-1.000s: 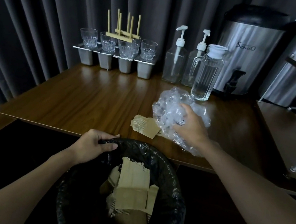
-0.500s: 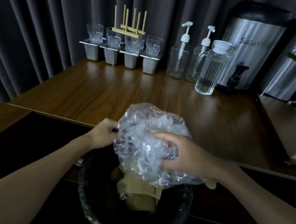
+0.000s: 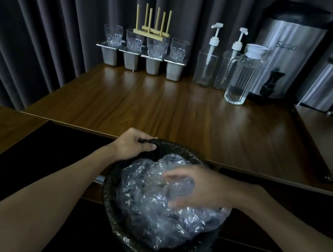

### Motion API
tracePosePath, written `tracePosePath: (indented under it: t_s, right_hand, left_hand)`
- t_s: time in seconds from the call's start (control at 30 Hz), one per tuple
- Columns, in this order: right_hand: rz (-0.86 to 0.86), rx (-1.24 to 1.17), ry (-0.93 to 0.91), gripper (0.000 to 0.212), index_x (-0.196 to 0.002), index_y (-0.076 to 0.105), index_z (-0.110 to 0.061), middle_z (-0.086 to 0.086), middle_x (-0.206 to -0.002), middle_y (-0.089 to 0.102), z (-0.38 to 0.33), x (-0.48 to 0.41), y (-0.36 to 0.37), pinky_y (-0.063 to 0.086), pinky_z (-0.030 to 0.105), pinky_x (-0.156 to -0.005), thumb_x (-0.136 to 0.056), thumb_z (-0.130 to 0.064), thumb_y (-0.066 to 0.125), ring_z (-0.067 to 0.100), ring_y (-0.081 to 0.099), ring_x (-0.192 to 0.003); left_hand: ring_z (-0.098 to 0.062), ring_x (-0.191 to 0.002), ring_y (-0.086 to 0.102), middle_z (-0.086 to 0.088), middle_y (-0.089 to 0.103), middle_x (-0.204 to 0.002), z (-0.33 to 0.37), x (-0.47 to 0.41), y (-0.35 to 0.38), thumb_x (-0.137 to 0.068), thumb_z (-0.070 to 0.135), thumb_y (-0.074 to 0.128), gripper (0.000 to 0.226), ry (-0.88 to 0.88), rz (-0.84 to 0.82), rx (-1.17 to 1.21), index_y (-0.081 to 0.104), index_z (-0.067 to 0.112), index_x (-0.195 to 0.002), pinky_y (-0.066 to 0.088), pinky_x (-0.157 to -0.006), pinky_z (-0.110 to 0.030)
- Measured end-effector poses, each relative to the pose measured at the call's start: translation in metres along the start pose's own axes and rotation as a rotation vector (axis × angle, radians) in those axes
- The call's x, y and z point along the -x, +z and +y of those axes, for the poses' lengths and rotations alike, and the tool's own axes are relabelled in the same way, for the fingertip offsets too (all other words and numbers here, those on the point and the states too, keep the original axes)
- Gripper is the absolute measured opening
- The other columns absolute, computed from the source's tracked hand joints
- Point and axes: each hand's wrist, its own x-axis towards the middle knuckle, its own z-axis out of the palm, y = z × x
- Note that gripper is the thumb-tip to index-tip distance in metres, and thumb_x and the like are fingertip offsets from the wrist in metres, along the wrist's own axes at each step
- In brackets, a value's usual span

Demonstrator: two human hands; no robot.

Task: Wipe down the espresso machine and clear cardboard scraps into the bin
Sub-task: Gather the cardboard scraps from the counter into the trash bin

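Observation:
A black-lined bin (image 3: pixel 110 202) stands below the front edge of the wooden counter (image 3: pixel 163 114). My left hand (image 3: pixel 134 143) grips the bin's far rim, fingers curled over the liner. A crumpled wad of clear plastic wrap (image 3: pixel 147 212) fills the bin's mouth and hides whatever lies under it. My right hand (image 3: pixel 201 189) rests on top of the wrap with its fingers spread and slightly blurred, pressing down on it. No cardboard scrap shows on the counter. No espresso machine is in view.
Along the counter's back stand several glasses (image 3: pixel 134 40) on steel pots, two pump bottles (image 3: pixel 206 66), a ribbed glass pitcher (image 3: pixel 239 80) and two steel drink dispensers (image 3: pixel 286 49). A dark curtain hangs behind. A side shelf (image 3: pixel 331 139) juts in at right.
My right hand carried the plastic wrap off the counter, together with the scrap beside it, and lowered it into the bin, where its grip has loosened. My left hand stayed on the rim.

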Motion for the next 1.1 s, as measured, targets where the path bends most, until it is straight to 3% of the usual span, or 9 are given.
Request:
tracePosePath:
  t_s: [0.1,0.27,0.37,0.53,0.6,0.7,0.83,1.0,1.1]
  right_hand:
    - [0.208,-0.053,-0.048,0.071,-0.141,0.044,-0.037,-0.023,-0.140,0.044,0.005,0.001,-0.018,0.037,0.022,-0.102,-0.077,-0.057,0.070,-0.007,0.041,-0.126]
    - [-0.004,0.005,0.056,0.091,-0.151,0.019,-0.039,-0.015,-0.159,0.019,0.020,-0.010,-0.002,0.029,0.034,-0.113,-0.078,-0.066,0.065,0.004,0.024,-0.140]
    - [-0.032,-0.039,0.062,0.091,-0.153,0.017,-0.036,-0.013,-0.160,0.015,0.019,-0.024,0.009,0.027,0.036,-0.116,-0.081,-0.060,0.066,0.007,0.022,-0.143]
    - [0.027,-0.049,0.050,0.085,-0.151,0.024,-0.036,-0.017,-0.156,0.023,0.022,-0.028,0.012,0.028,0.027,-0.108,-0.081,-0.061,0.065,0.003,0.027,-0.138]
    - [0.161,-0.079,0.039,0.078,-0.146,0.035,-0.039,-0.019,-0.150,0.036,0.026,-0.018,0.005,0.035,0.028,-0.105,-0.078,-0.066,0.064,-0.003,0.036,-0.132]
    - [0.362,-0.122,0.062,0.061,-0.137,0.048,-0.035,-0.021,-0.131,0.053,0.036,0.005,-0.008,0.042,0.022,-0.093,-0.082,-0.053,0.067,-0.008,0.047,-0.118]
    - [0.395,-0.121,0.157,0.051,-0.131,0.051,-0.037,-0.021,-0.124,0.054,0.054,0.038,-0.014,0.047,0.022,-0.089,-0.084,-0.052,0.064,-0.002,0.051,-0.115]
    - [0.405,-0.195,0.235,0.061,-0.138,0.046,-0.034,-0.015,-0.132,0.048,0.059,0.056,0.000,0.048,0.023,-0.090,-0.083,-0.052,0.066,0.000,0.051,-0.117]
    - [0.438,-0.182,0.263,0.065,-0.141,0.044,-0.031,-0.011,-0.133,0.047,0.057,0.061,0.008,0.045,0.020,-0.089,-0.083,-0.048,0.069,0.002,0.053,-0.115]
  left_hand:
    - [0.006,-0.089,0.069,0.017,0.073,-0.100,-0.002,-0.001,0.000,-0.089,0.011,0.073,0.020,-0.002,0.001,0.006,0.077,0.013,-0.108,0.053,-0.076,-0.010]
    - [0.005,-0.101,0.066,0.011,0.072,-0.111,-0.005,-0.001,0.001,-0.090,0.012,0.072,0.020,-0.002,0.006,0.013,0.077,0.014,-0.109,0.051,-0.083,-0.008]
    - [0.001,-0.103,0.067,0.009,0.073,-0.113,-0.006,-0.001,0.002,-0.091,0.014,0.072,0.021,-0.003,0.016,0.011,0.076,0.012,-0.111,0.052,-0.083,-0.010]
    - [-0.003,-0.109,0.066,0.007,0.071,-0.118,-0.010,-0.002,0.001,-0.090,0.013,0.072,0.022,-0.001,0.024,0.014,0.076,0.013,-0.111,0.053,-0.092,-0.017]
    - [-0.001,-0.109,0.065,0.007,0.070,-0.121,-0.011,-0.002,0.001,-0.090,0.011,0.072,0.021,0.001,0.021,0.024,0.076,0.013,-0.111,0.051,-0.088,-0.011]
    - [0.003,-0.102,0.064,0.005,0.068,-0.121,-0.011,-0.001,0.003,-0.090,0.007,0.071,0.019,0.004,0.028,0.046,0.076,0.012,-0.108,0.051,-0.082,-0.007]
    - [-0.001,-0.103,0.064,0.004,0.067,-0.122,-0.011,0.000,0.004,-0.091,0.007,0.069,0.021,-0.005,0.020,0.062,0.075,0.009,-0.111,0.054,-0.079,-0.010]
    - [-0.009,-0.111,0.065,0.002,0.066,-0.127,-0.009,0.001,0.004,-0.092,0.009,0.069,0.021,0.014,0.031,0.028,0.074,0.010,-0.112,0.052,-0.085,-0.013]
    - [-0.005,-0.099,0.067,0.004,0.068,-0.121,-0.008,0.002,0.006,-0.093,0.008,0.068,0.022,0.012,0.044,0.040,0.074,0.007,-0.114,0.054,-0.075,-0.010]
